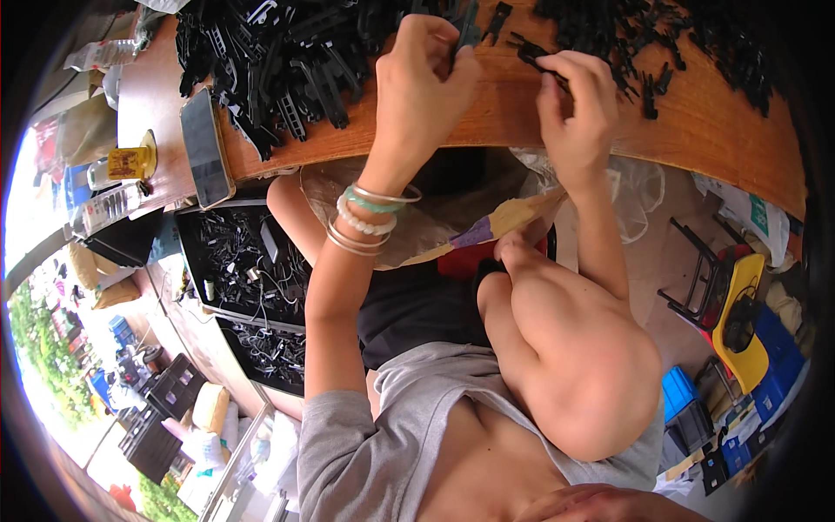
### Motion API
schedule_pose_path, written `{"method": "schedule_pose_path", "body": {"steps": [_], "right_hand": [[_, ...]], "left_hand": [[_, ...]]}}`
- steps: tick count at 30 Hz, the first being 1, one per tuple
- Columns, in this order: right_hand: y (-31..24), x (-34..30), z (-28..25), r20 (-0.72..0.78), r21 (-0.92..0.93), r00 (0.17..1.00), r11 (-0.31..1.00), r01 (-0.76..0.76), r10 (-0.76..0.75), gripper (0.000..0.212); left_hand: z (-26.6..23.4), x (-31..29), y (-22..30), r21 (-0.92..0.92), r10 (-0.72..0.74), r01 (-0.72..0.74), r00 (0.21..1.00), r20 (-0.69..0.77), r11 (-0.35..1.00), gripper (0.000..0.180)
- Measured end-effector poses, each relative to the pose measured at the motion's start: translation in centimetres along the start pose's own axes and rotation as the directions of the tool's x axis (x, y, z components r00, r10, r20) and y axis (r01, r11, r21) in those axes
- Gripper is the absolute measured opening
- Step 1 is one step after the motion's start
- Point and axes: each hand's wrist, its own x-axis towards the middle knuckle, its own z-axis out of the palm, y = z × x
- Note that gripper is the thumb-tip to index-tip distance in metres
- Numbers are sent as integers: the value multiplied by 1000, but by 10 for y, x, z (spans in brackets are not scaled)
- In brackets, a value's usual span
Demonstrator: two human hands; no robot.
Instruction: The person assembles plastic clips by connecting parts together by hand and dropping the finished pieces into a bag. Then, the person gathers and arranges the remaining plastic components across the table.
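My left hand point(422, 100) is closed at the far middle of the wooden table point(487, 122), gripping a long dark plastic piece point(469, 28). To its right, my right hand point(581, 117) pinches a small black plastic clip-like part point(529, 54) between thumb and fingertips. A heap of long black plastic parts point(287, 65) lies left of my left hand. Smaller black parts point(631, 39) are scattered beyond and right of my right hand. One loose small black part point(497, 23) rests between the hands. The exact shape of the left hand's piece is partly hidden by fingers.
A phone point(207, 150) lies at the table's left front edge. An open clear plastic bag point(417, 239) hangs over my lap below the edge. Black trays point(243, 257) of small parts stand at lower left. A yellow chair point(738, 326) is on the right.
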Motion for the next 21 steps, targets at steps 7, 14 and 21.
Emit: {"method": "schedule_pose_path", "body": {"steps": [7, 14, 21], "right_hand": [[-13, 9, -31, 432, 796, 901, 450, -404, 43, 6], [-21, 6, -29, 228, 805, 943, 499, -322, 241, 4], [-21, -6, -26, 77, 733, 974, 651, -200, 212, 16]], "left_hand": [[-28, -16, 21, -400, -246, 434, 864, 440, 807, 33], [-21, -36, 38, -397, -90, 261, 912, 401, 880, 27], [-8, -44, 36, -189, 96, -62, 979, 178, 980, 33]]}}
